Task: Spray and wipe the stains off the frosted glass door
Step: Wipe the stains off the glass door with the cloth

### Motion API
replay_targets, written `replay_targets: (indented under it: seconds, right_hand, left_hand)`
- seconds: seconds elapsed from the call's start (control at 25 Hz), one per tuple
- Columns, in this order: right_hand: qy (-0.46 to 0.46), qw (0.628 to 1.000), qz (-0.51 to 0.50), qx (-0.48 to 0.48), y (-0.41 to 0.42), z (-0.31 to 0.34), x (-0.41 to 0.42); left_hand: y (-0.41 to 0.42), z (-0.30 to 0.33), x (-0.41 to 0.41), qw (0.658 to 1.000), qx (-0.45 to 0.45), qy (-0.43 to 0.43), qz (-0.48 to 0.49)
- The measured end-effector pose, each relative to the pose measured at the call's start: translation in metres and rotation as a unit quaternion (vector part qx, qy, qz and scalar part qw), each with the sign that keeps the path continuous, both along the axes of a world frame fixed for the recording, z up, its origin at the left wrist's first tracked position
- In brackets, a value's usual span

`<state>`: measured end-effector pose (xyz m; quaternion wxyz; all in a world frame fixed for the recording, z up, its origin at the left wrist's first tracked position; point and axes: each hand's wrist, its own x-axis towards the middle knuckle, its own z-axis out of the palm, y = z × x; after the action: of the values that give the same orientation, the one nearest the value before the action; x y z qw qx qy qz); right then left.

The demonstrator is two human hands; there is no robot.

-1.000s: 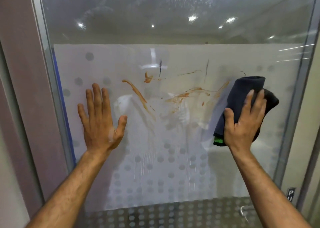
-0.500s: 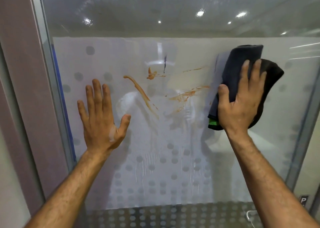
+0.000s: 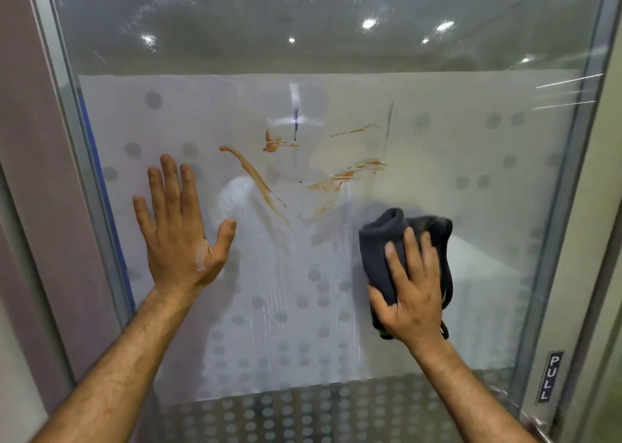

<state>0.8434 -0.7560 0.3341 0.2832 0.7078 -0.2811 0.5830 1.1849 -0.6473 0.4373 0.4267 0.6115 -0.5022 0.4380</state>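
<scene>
Head view: two hands on the frosted glass door [image 3: 471, 159], right hand [image 3: 409, 294] with fingers [image 3: 412, 250] pinning one dark cloth [image 3: 380, 250], left hand [image 3: 178, 237] flat, fingers spread; orange stains [image 3: 255, 176] above both.

Left hand [image 3: 178, 237] flat on the frosted glass door [image 3: 471, 180], fingers spread and pointing up, a whitish smear on the back of it near the thumb. Right hand [image 3: 409, 294] presses a bunched dark cloth [image 3: 380, 240] against the glass, lower right of the stains [image 3: 340, 176]. Orange-brown streaks sit between and above both hands, plus a thin dark vertical mark near top centre. Liquid runs down the dotted frosting below. PULL label [image 3: 548, 380] on the frame, bottom right.
</scene>
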Motion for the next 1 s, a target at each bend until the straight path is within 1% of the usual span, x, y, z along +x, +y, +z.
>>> replay_targets:
  seconds: [0.12,0.28,0.36,0.56,0.68,0.88,1.0]
  right_hand:
    - [0.011,1.0,-0.006,0.01,-0.002,-0.02,-0.014]
    - [-0.004,0.999,-0.011,0.031,0.002,-0.005,-0.015]
    - [-0.038,0.998,-0.009,0.04,0.003,0.021,-0.015]
    - [-0.182,0.982,0.001,0.055,0.004,0.111,-0.006]
    - [-0.231,0.97,-0.004,0.073,0.007,0.155,0.005]
    - [-0.207,0.978,-0.021,0.032,0.01,0.218,0.022]
    - [-0.163,0.986,0.006,0.011,0.01,0.231,0.028]
  left_hand:
    - [0.002,0.0,-0.001,1.0,0.004,0.003,0.002]
    - [0.001,0.0,0.0,1.0,0.006,0.002,0.003]
    - [0.001,0.0,0.0,1.0,0.005,0.001,0.001]
    - [0.0,-0.001,0.001,1.0,0.003,0.001,-0.002]
    - [-0.002,-0.001,0.001,1.0,-0.006,-0.002,0.0]
    - [-0.003,-0.001,0.001,1.0,-0.012,-0.007,0.003]
    - [-0.002,0.0,0.0,1.0,-0.002,-0.003,0.007]
